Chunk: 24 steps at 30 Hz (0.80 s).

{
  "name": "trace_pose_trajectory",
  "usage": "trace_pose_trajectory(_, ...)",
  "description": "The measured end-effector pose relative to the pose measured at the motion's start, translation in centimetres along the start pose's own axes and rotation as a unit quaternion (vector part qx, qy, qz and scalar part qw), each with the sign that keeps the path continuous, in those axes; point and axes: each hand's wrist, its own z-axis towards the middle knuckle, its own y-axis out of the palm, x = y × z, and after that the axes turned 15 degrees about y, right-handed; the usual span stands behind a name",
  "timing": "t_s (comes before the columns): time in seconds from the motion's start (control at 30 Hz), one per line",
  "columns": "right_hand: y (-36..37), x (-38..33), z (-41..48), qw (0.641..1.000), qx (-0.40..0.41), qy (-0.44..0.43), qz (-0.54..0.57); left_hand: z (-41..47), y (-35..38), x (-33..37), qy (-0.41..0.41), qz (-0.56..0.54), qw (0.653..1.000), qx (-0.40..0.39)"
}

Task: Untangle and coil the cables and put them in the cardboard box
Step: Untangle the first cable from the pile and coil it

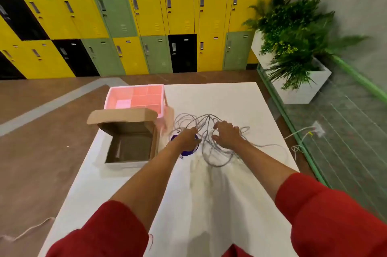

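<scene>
The left grip (187,137) is clamped on a few strands of the grey cable (217,160), pinching them where they rise to a peak between the two grips. The right grip (227,134) arches over the loops with its fingers curled, but I cannot tell whether it actually holds a strand or only rests on the pile. Most of the cable lies slack on the desk (230,99) just below and nearer than both grips, with a loose tail running off beyond the right grip. A dark blue item (188,152), perhaps a second cable, sits under the left grip and is mostly hidden. The cardboard box (125,129) stands open just outside the left grip, with a pink tray (136,97) beyond it. The step looks like the start of untangling. To do it well, find one free end first, hold it fixed in one grip, and let the other feed the loops through loosely. Pulling the strands tight would likely set the knots. Lift the grey clear of the blue item before coiling.
</scene>
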Motion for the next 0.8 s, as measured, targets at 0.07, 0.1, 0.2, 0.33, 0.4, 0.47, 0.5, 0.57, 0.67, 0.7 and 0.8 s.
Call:
trace_pose_trajectory(0.07, 0.8, 0.3, -0.1, 1.000, -0.011, -0.007, 0.010, -0.2, 0.8, 0.1, 0.000, -0.013, 1.000, -0.009)
trace_pose_trajectory(0.1, 1.4, 0.6, -0.1, 1.000, -0.018, -0.009, 0.015, -0.5, 1.2, 0.3, 0.004, -0.023, 1.000, -0.020)
trace_pose_trajectory(0.2, 2.0, 0.7, -0.3, 0.999, -0.029, -0.010, 0.037, -0.8, 1.6, 1.0, -0.004, -0.056, 0.998, -0.021)
trace_pose_trajectory(0.33, 1.3, 0.5, -0.2, 0.996, -0.021, -0.033, 0.080, -0.5, 1.0, 0.8, 0.020, -0.086, 0.996, 0.012)
trace_pose_trajectory(0.4, 0.5, 0.1, 0.1, 0.991, -0.019, -0.060, 0.115, -0.2, 0.0, 0.9, 0.028, -0.153, 0.987, 0.041)
trace_pose_trajectory(0.47, -0.4, -0.3, 0.5, 0.990, -0.014, -0.073, 0.123, -0.4, -2.0, 1.7, 0.046, -0.196, 0.979, 0.044)
trace_pose_trajectory(0.5, -0.8, -0.6, 0.8, 0.990, -0.008, -0.077, 0.117, -0.4, -3.0, 1.9, 0.058, -0.225, 0.972, 0.041)
trace_pose_trajectory(0.57, -2.1, -1.1, 1.1, 0.992, 0.002, -0.080, 0.102, -0.8, -5.1, 2.2, 0.079, -0.285, 0.955, 0.029)
trace_pose_trajectory(0.67, -4.6, -1.6, 1.1, 0.990, -0.008, -0.086, 0.114, -1.7, -7.5, 1.9, 0.088, -0.342, 0.935, 0.004)
trace_pose_trajectory(0.7, -5.7, -1.7, 1.0, 0.987, -0.018, -0.096, 0.129, -2.1, -7.8, 1.5, 0.097, -0.361, 0.927, -0.007)
trace_pose_trajectory(0.8, -8.9, -1.9, 0.4, 0.973, -0.053, -0.127, 0.186, -3.1, -7.5, 0.9, 0.134, -0.357, 0.923, -0.045)
